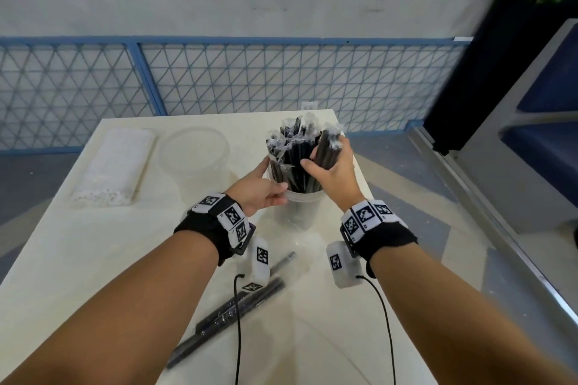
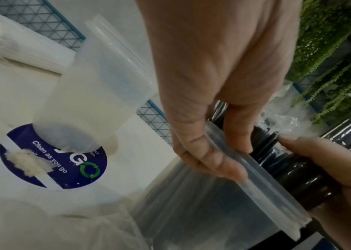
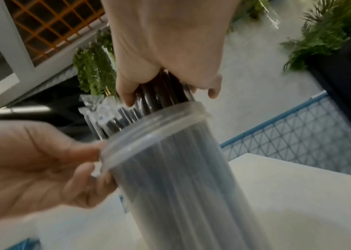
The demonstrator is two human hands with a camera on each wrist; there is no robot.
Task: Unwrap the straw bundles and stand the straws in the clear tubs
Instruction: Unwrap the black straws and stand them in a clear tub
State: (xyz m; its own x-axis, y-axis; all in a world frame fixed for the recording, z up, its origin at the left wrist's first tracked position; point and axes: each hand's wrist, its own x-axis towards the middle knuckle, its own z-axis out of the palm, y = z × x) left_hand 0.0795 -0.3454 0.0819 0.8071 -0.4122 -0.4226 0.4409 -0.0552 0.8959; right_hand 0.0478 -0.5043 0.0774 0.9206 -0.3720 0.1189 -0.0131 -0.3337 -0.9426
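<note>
A clear tub (image 1: 298,208) stands at the table's middle, packed with black straws (image 1: 294,162) in clear sleeves. My left hand (image 1: 272,178) grips the tub at its rim (image 2: 266,191), thumb and fingers on either side. Just above the rim, my right hand (image 1: 325,153) grips a handful of black straws (image 3: 161,94) whose lower ends are inside the tub (image 3: 180,177). A second clear tub (image 1: 194,150), empty, stands to the left. A wrapped bundle of white straws (image 1: 115,166) lies at the far left.
More black straws (image 1: 234,306) in a wrapper lie on the near part of the table, below my wrists. A round blue sticker (image 2: 52,157) is on the tabletop under the empty tub (image 2: 97,94). A blue mesh fence and planters stand beyond the table.
</note>
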